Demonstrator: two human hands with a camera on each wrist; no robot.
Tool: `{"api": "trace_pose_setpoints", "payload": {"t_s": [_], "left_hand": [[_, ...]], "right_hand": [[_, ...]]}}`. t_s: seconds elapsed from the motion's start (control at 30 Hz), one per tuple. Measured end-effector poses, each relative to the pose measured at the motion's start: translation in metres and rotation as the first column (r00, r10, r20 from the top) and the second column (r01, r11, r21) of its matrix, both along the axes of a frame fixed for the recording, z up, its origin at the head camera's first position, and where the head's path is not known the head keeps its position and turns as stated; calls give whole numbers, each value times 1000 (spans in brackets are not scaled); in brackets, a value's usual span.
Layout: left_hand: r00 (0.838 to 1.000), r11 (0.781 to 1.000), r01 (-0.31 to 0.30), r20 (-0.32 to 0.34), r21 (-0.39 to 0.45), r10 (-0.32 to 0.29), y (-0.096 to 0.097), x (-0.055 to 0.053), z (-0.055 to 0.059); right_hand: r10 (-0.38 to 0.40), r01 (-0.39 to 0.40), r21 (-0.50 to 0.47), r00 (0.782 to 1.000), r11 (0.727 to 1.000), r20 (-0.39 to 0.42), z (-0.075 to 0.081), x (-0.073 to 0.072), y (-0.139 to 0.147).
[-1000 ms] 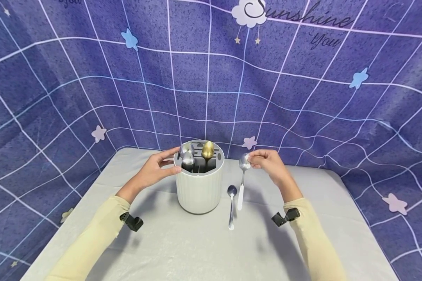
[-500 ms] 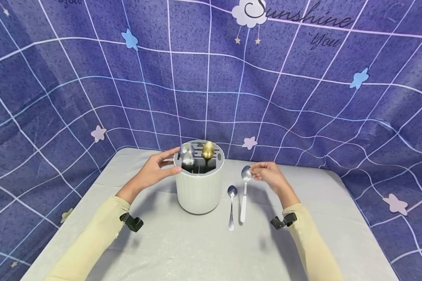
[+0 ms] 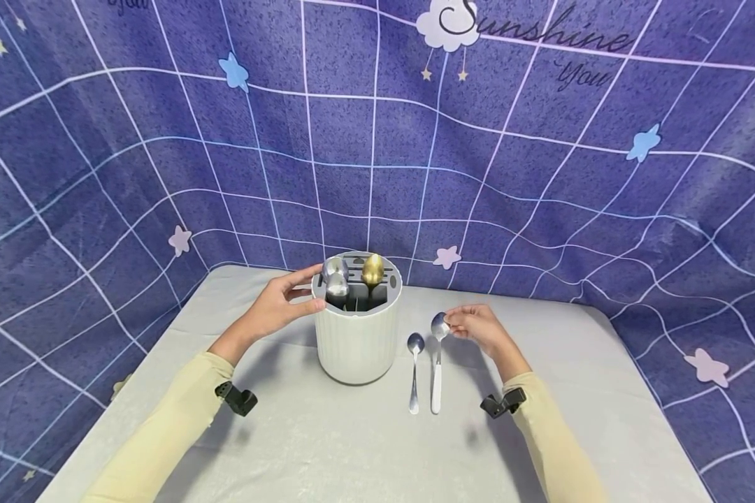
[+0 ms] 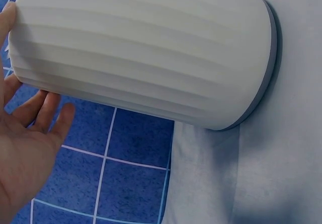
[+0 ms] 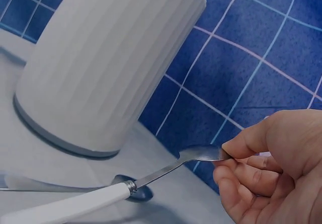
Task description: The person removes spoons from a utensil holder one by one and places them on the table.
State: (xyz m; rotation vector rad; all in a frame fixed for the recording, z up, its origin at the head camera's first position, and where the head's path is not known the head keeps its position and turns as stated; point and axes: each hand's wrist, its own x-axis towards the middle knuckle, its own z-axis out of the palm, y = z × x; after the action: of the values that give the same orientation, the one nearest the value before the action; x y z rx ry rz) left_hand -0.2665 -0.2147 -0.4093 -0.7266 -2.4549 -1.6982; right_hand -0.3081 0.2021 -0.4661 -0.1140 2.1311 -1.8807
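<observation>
A white ribbed utensil holder [image 3: 356, 353] stands upright on the cloth. My left hand [image 3: 275, 306] holds it at the upper left, thumb at the front of the rim and fingers round the far side. Two silver spoons [image 3: 336, 285] and a gold spoon [image 3: 373, 270] stick up out of it, bowls up. To its right, my right hand [image 5: 271, 168] pinches a white-handled spoon [image 5: 70, 204] by the tip of its bowl; the handle points back toward me. Close beside it on the cloth lies a smaller silver spoon [image 3: 414, 381].
Pale grey cloth [image 3: 314, 447] covers the table. Behind it and at both sides hangs a blue-purple curtain [image 3: 277, 202] with white grid lines and stars. Slots and dark compartments show in the holder's grey top insert [image 3: 360, 274].
My right hand has come down and nearer to me with the white-handled spoon, which now lines up beside the smaller spoon. My left hand and the holder stay in place.
</observation>
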Motion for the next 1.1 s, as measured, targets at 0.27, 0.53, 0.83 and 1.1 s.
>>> {"api": "trace_pose_setpoints", "payload": {"t_s": [0.27, 0.53, 0.83, 1.1], "left_hand": [[1000, 1000, -11, 6, -3, 11, 0, 0, -1], [1000, 1000, 0, 4, 6, 0, 0, 0, 0], [1000, 1000, 3, 9, 9, -3, 0, 0, 1], [1000, 1000, 4, 2, 13, -4, 0, -1, -1]], "right_hand": [[-36, 36, 2, 999, 999, 40, -15, -3, 1], [-54, 62, -65, 991, 996, 124, -25, -4, 1], [-62, 76, -76, 984, 994, 168, -34, -6, 1], [-48, 63, -73, 979, 995, 197, -44, -6, 1]]}}
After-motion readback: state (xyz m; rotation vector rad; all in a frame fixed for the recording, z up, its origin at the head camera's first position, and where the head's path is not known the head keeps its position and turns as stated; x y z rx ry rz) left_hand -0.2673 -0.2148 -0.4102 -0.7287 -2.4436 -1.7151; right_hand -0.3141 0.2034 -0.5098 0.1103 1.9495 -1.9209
